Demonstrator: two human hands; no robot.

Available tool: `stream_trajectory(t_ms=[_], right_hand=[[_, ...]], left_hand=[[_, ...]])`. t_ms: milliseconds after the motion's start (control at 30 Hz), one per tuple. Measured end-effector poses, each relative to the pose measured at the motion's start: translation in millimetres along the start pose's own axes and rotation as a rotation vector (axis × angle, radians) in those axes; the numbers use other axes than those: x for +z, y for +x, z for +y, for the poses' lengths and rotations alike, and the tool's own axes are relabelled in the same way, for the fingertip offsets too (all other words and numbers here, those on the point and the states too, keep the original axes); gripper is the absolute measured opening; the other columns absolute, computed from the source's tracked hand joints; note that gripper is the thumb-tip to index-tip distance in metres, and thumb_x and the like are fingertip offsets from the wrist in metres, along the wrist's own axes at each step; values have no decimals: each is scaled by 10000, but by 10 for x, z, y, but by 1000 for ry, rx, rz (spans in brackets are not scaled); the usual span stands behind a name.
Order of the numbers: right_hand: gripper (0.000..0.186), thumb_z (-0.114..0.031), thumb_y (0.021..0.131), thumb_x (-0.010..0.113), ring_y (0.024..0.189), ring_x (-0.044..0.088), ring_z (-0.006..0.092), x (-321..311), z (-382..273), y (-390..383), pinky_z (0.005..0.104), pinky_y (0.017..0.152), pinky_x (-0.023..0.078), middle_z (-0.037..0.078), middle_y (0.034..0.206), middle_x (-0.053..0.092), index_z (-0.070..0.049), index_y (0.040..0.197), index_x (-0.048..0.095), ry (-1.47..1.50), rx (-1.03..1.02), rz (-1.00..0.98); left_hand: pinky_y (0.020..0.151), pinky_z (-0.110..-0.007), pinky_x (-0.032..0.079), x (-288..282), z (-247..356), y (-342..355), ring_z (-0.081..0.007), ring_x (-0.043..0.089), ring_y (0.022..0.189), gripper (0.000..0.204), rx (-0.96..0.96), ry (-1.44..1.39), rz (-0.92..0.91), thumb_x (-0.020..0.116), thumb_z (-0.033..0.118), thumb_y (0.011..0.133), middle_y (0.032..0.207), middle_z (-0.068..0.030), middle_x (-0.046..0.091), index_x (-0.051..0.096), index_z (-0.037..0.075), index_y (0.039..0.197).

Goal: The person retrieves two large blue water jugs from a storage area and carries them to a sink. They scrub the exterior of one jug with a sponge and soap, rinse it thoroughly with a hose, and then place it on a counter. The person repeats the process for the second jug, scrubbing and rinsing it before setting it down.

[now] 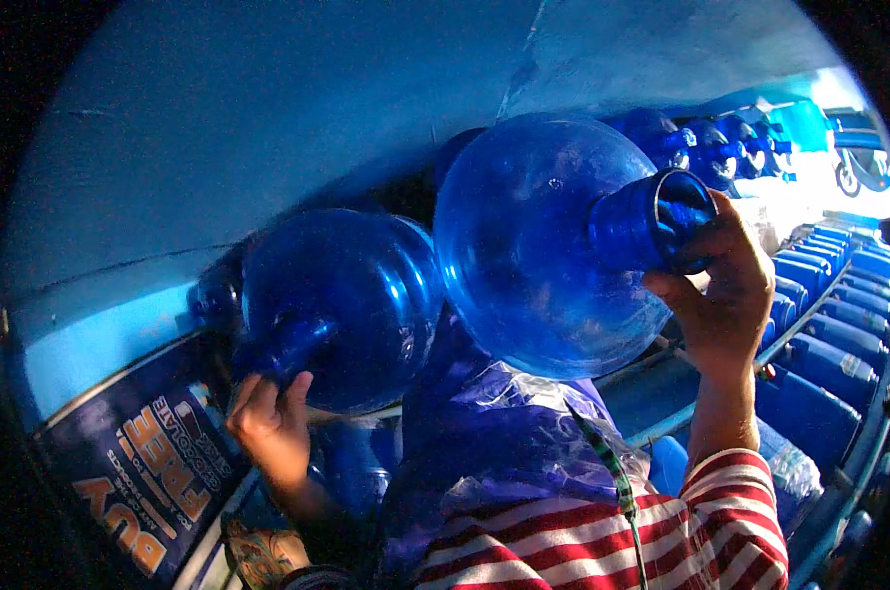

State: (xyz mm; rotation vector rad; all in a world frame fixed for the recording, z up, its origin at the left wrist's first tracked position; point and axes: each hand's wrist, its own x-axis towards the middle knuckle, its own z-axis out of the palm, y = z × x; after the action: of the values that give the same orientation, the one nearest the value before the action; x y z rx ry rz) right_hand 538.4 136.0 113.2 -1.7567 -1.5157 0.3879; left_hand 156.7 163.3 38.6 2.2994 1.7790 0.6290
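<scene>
My right hand (pixel 710 290) grips the neck of a large clear blue water bottle (pixel 528 236), its fingers reaching into the open mouth and thumb beneath it; the bottle's round shoulder faces me. My left hand (pixel 273 423) is closed on the neck of a second blue bottle (pixel 351 305), lower and to the left, that nearly touches or touches the first. Below both, purple plastic (pixel 464 423) covers my front over a red and white striped shirt.
A blue wall (pixel 229 118) spans the top. More bottles (pixel 710 152) line it toward a bright opening at right, where a wheeled vehicle (pixel 848 172) shows. Rows of blue containers (pixel 838 344) sit along metal rails on the right. A dark printed banner (pixel 101 442) is at lower left.
</scene>
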Motion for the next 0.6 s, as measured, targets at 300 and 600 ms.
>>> stream_trajectory(t_ms=[300, 600], right_hand=[[362, -137, 589, 869, 1030, 647, 350, -341, 51, -355, 387, 823, 507, 177, 1005, 666, -34, 719, 547, -205, -21, 106], [325, -68, 677, 857, 752, 551, 74, -1190, 592, -905, 233, 693, 478, 6, 767, 565, -18, 821, 570, -97, 209, 534]], left_hand=[[542, -409, 409, 114, 576, 373, -363, 536, 615, 318, 183, -197, -132, 779, 221, 751, 676, -143, 541, 561, 4, 671], [526, -371, 352, 210, 1650, 709, -283, 471, 534, 370, 629, -238, -220, 779, 242, 731, 603, -85, 443, 498, 44, 594]])
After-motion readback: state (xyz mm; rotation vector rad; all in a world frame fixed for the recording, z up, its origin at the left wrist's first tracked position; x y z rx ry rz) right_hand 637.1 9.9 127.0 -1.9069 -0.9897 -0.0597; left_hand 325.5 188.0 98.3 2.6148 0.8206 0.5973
